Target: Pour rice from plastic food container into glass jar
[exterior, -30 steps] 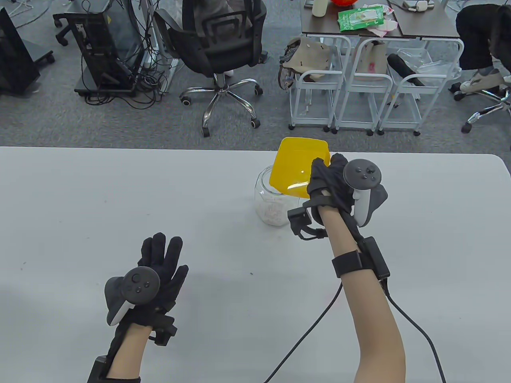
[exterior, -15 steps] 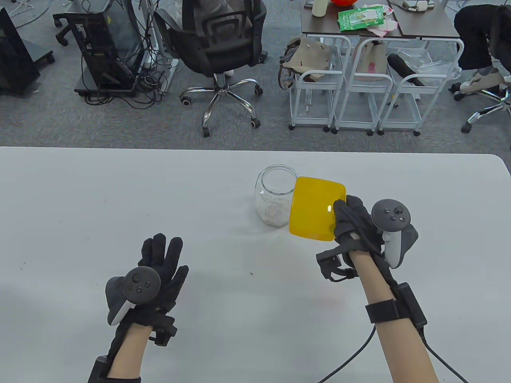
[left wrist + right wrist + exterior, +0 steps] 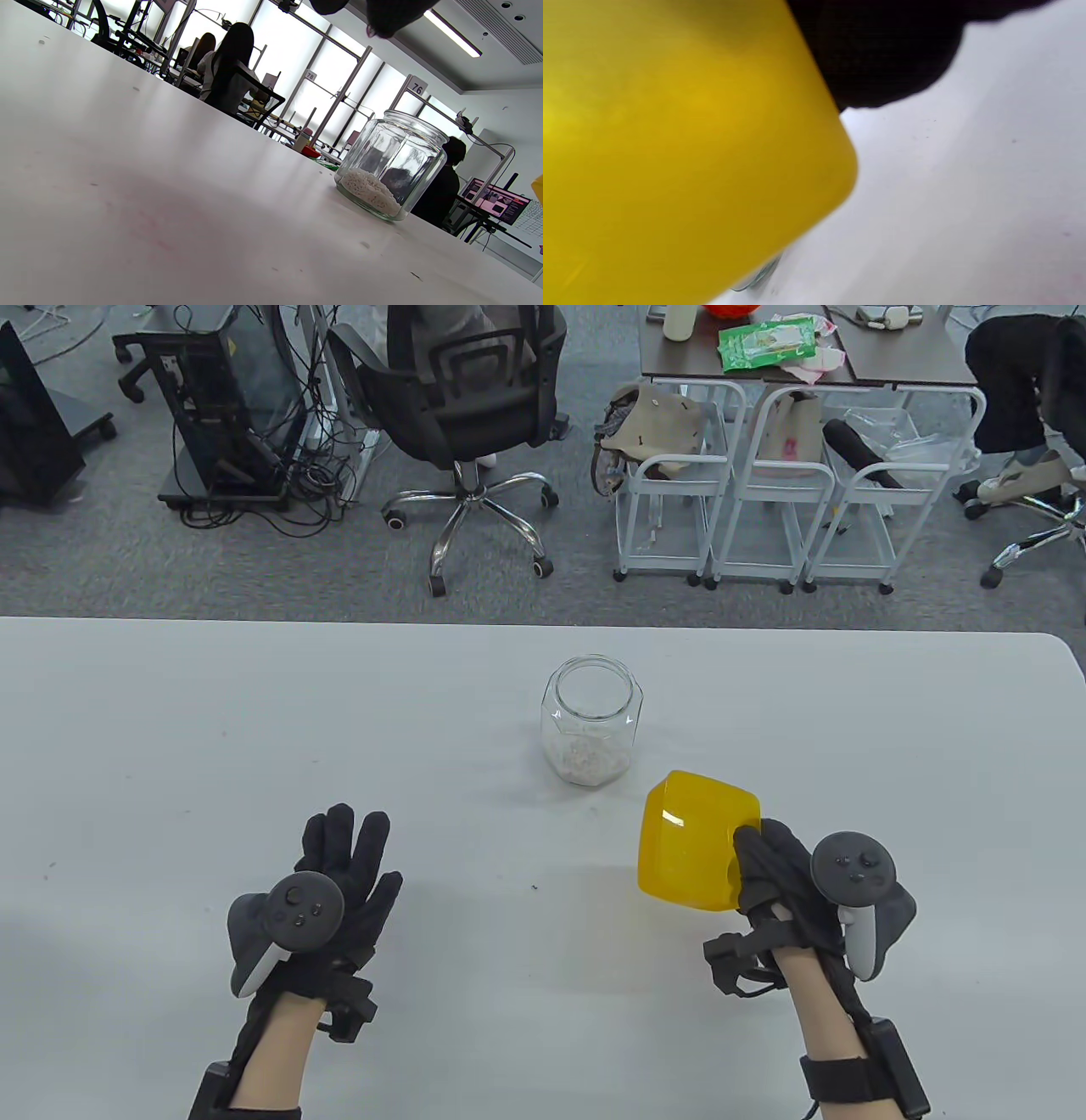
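The clear glass jar (image 3: 591, 721) stands upright and lidless mid-table with white rice in its bottom; it also shows in the left wrist view (image 3: 392, 163). My right hand (image 3: 768, 874) grips the yellow plastic container (image 3: 691, 840) at its right side, in front and to the right of the jar. The container fills the right wrist view (image 3: 678, 152). I see no rice in it. My left hand (image 3: 348, 861) rests flat on the table at front left with fingers spread, holding nothing.
The white table (image 3: 170, 746) reaches its far edge just behind the jar. Beyond it stand an office chair (image 3: 462, 407), white wire carts (image 3: 747, 509) and a computer tower (image 3: 221, 407) on grey carpet.
My right hand has drawn the yellow container back from above the jar's mouth, down and toward the front right. The jar and my left hand have stayed put.
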A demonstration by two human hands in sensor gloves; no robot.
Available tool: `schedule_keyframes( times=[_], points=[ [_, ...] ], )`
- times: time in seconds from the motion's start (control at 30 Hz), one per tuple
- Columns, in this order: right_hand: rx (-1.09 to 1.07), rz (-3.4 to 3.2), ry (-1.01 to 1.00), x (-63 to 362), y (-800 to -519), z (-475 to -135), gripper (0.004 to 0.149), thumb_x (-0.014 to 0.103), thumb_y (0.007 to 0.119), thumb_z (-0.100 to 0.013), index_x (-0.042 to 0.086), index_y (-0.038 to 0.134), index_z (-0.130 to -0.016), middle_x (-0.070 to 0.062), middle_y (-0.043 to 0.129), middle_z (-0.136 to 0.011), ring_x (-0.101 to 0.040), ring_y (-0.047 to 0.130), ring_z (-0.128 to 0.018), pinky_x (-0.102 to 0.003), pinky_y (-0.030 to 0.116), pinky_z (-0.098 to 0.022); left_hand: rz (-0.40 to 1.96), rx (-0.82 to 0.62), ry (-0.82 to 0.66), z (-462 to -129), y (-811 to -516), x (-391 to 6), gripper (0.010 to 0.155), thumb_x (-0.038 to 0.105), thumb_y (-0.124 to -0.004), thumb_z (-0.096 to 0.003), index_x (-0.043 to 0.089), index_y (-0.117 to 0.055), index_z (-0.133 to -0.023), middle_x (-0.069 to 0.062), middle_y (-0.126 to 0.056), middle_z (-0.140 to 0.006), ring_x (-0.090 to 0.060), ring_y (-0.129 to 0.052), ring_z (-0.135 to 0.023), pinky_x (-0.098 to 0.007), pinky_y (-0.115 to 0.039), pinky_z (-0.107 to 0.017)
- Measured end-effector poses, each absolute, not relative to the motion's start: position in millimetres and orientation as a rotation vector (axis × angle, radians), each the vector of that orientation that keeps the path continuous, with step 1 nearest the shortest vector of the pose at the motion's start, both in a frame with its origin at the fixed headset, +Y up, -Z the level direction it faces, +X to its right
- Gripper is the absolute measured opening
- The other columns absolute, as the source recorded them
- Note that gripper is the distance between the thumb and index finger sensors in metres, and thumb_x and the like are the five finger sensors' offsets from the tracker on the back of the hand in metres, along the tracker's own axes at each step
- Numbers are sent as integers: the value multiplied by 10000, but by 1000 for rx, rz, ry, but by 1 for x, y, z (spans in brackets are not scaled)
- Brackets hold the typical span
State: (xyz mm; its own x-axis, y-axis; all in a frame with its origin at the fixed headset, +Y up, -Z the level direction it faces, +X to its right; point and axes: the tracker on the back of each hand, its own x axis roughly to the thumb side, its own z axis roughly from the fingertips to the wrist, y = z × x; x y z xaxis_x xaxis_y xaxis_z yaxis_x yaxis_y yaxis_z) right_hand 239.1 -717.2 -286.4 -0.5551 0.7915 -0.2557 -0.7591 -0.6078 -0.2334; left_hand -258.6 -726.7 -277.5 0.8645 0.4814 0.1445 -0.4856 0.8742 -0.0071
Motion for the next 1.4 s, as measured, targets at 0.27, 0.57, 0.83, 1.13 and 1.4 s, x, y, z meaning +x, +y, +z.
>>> schedule_keyframes(
  times=[0.27, 0.57, 0.83, 1.13, 1.4],
  points=[
    [-437, 2285, -76, 242, -731, -284, 497, 353, 727, -585, -19, 785, -910, -220, 920, -602, -301, 974, -224, -375, 814, -148, 497, 35, -146, -278, -726, -257, 667, 539, -536, -571, 348, -340, -1179, -150, -190, -1258, -441, -192, -1123, -661, -396, -763],
    [-436, 2397, 47, 236, -749, -286, 507, 330, 739, -578, -41, 771, -923, -249, 910, -632, -334, 978, -254, -397, 816, -168, 489, 40, -150, -277, -726, -256, 667, 541, -534, -571, 348, -339, -1179, -147, -188, -1258, -441, -189, -1124, -660, -395, -765],
    [-415, 2444, 96, 230, -756, -292, 512, 327, 741, -576, -49, 772, -923, -256, 914, -639, -338, 986, -265, -398, 823, -172, 479, 37, -148, -276, -727, -255, 667, 540, -535, -571, 349, -338, -1179, -148, -189, -1258, -441, -189, -1123, -660, -393, -765],
    [-420, 2443, 145, 229, -761, -294, 524, 343, 733, -580, -47, 774, -928, -254, 911, -654, -342, 989, -282, -403, 825, -183, 479, 30, -153, -276, -728, -254, 667, 540, -535, -571, 347, -340, -1178, -149, -189, -1257, -440, -190, -1123, -661, -394, -764],
    [-412, 2572, -50, 236, -746, -290, 600, 442, 675, -590, -13, 738, -975, -282, 880, -763, -426, 989, -433, -471, 832, -282, 482, 38, -155, -276, -728, -254, 667, 541, -534, -570, 348, -339, -1178, -147, -189, -1257, -437, -188, -1124, -660, -392, -765]
  ],
)
